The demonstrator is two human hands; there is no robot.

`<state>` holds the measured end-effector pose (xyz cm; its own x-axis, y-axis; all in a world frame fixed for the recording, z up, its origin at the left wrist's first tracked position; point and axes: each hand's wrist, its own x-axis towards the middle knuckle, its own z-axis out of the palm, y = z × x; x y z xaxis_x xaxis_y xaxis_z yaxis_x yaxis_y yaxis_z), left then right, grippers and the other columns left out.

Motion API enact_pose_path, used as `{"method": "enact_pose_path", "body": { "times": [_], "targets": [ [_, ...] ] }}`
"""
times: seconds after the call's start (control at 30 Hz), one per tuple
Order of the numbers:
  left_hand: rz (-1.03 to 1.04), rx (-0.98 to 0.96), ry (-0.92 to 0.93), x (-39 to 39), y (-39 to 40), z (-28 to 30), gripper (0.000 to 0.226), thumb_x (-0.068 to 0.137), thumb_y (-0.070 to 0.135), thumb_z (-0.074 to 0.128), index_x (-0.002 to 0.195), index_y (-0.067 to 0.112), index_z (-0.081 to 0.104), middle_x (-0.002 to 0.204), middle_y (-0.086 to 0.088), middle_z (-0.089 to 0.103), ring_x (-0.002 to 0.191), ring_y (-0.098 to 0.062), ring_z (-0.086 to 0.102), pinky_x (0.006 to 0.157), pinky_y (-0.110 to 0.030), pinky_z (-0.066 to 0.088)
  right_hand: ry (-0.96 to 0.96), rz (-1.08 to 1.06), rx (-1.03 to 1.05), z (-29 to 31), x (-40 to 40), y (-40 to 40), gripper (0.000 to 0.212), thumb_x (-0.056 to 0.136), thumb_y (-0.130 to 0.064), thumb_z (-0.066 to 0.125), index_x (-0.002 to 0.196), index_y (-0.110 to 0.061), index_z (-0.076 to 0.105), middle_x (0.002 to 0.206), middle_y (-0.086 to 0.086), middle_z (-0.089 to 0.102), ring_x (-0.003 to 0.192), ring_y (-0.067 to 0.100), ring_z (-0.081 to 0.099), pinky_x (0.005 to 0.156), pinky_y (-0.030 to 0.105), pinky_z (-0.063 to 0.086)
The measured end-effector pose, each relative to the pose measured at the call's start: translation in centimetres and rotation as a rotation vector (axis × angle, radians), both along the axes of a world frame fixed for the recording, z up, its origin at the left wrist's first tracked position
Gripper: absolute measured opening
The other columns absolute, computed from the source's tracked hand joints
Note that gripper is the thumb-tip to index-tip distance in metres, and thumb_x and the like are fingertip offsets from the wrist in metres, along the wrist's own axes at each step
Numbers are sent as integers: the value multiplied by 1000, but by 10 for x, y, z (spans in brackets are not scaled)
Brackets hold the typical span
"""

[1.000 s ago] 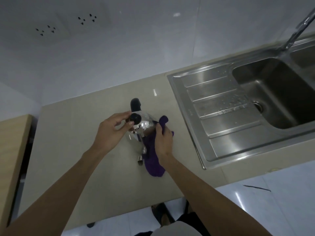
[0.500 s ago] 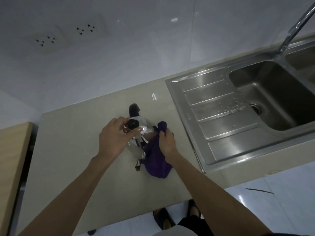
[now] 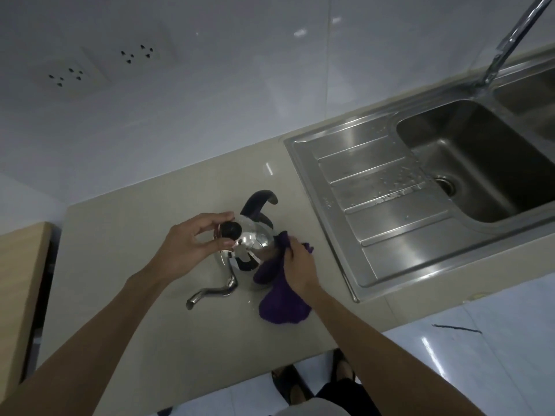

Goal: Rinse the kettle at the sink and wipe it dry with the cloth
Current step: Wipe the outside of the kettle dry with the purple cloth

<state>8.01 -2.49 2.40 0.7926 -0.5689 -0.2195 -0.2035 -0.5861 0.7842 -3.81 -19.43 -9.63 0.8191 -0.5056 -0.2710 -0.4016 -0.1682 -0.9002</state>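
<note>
Since half a second ago you have turned the kettle (image 3: 246,247) on the counter (image 3: 120,265): its curved spout (image 3: 210,292), which pointed almost straight back at you, now swings out toward your left, and the black handle (image 3: 258,202) shows more fully on the far side. Your left hand (image 3: 192,244) sits over the top of the kettle, thumb and fingers pinching around the black lid knob (image 3: 230,230). Your right hand (image 3: 297,262) is closed on the purple cloth (image 3: 279,298) and presses a bunched part of it against the kettle's right flank, while the rest of the cloth trails down onto the counter toward you. The kettle stands upright on the beige counter, just left of the steel sink (image 3: 390,211) (its draining board carries a scatter of water drops near the basin). A tap (image 3: 507,46) rises at the sink's far right, and two wall sockets (image 3: 99,64) sit on the tiled wall above.
</note>
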Motion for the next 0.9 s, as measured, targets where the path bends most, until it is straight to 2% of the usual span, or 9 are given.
{"method": "enact_pose_path", "body": {
  "times": [0.1, 0.2, 0.27, 0.33, 0.47, 0.53, 0.67, 0.77, 0.9],
  "targets": [
    [-4, 6, 14, 0, 0, 1, 49, 72, 20, 82, 116, 36, 69, 119, 23, 68, 115, 7, 59, 105, -18, 36, -284, -125, -71, 35, 7, 8, 37, 100, -15, 37, 134, -27, 48, 105, -17, 62, 90, -5, 60, 76, 3, 44],
    [1, 3, 23, 0, 0, 0, 50, 72, 19, 82, 116, 37, 68, 116, 28, 68, 112, 12, 58, 100, -10, 36, -465, -39, -157, 49, 12, 47, 37, 100, -28, 36, 135, -36, 47, 140, -12, 52, 130, -1, 41, 112, 15, 23],
    [3, 7, 29, -1, -1, 1, 51, 72, 21, 81, 118, 38, 67, 116, 30, 67, 112, 14, 56, 97, -6, 35, -442, -27, -188, 40, 11, 59, 38, 101, -36, 34, 138, -39, 45, 149, -14, 40, 139, 10, 30, 115, 19, 14],
    [14, 9, 27, -3, -1, 0, 49, 74, 20, 81, 119, 36, 67, 120, 28, 66, 114, 13, 56, 101, -11, 35, -442, -82, -123, 30, 11, 57, 39, 101, -42, 31, 139, -43, 41, 147, -18, 40, 137, 13, 32, 114, 27, 24],
    [13, -1, 17, -8, -2, 1, 47, 77, 16, 79, 118, 35, 67, 124, 25, 65, 116, 13, 55, 105, -10, 36, -297, -251, 64, 6, 15, 50, 39, 102, -42, 27, 126, -26, 53, 121, -4, 61, 114, 21, 54, 99, 40, 46],
    [8, 9, -10, -9, -2, 3, 48, 78, 15, 78, 118, 37, 66, 125, 24, 65, 115, 16, 54, 101, -3, 35, -164, -214, 135, -10, 18, 27, 31, 103, -27, 33, 110, -15, 60, 98, -1, 65, 97, 25, 61, 81, 33, 52],
    [-82, 168, -139, -13, -1, 4, 53, 85, 26, 73, 133, 36, 54, 139, 18, 55, 128, 5, 48, 110, -16, 32, 141, 44, 105, 1, 35, -27, 31, 103, -18, 34, 112, -3, 59, 105, 16, 67, 90, 28, 62, 71, 32, 46],
    [3, 213, -248, -27, -7, 0, 63, 82, 43, 71, 139, 28, 48, 137, 13, 52, 124, -5, 49, 107, -26, 35, -155, -92, 88, 33, 30, -29, 18, 101, -21, 42, 115, -21, 53, 93, -14, 65, 81, 10, 63, 60, 13, 48],
    [196, 167, -302, -32, -21, -3, 54, 75, 55, 72, 118, 23, 65, 112, 6, 64, 102, -9, 60, 89, -20, 41, -538, 5, -52, 46, 10, 17, 25, 97, -14, 52, 118, -26, 60, 115, -20, 63, 106, 4, 59, 92, 23, 49]
  ]
}}
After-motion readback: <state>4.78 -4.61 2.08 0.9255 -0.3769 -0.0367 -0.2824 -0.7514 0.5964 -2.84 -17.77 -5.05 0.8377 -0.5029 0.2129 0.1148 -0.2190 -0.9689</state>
